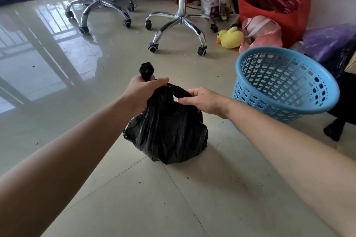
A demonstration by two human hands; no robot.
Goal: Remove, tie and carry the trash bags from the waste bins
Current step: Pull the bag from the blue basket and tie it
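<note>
A full black trash bag (167, 132) sits on the tiled floor in the middle of the head view. My left hand (142, 92) is closed around one gathered end of the bag's top, and the tip of that end sticks up above my fist. My right hand (202, 100) pinches the other twisted strand of the bag's top, just right of the left hand. A light blue perforated waste bin (285, 84) stands to the right of the bag, with no liner visible inside it.
Two office chair bases with chrome legs and castors (179, 23) (100, 5) stand behind. A yellow plush duck (230, 37), a pink bag (262, 32), a red bag (275, 5) and a purple bag (327, 40) crowd the wall at right. Small debris dots the floor.
</note>
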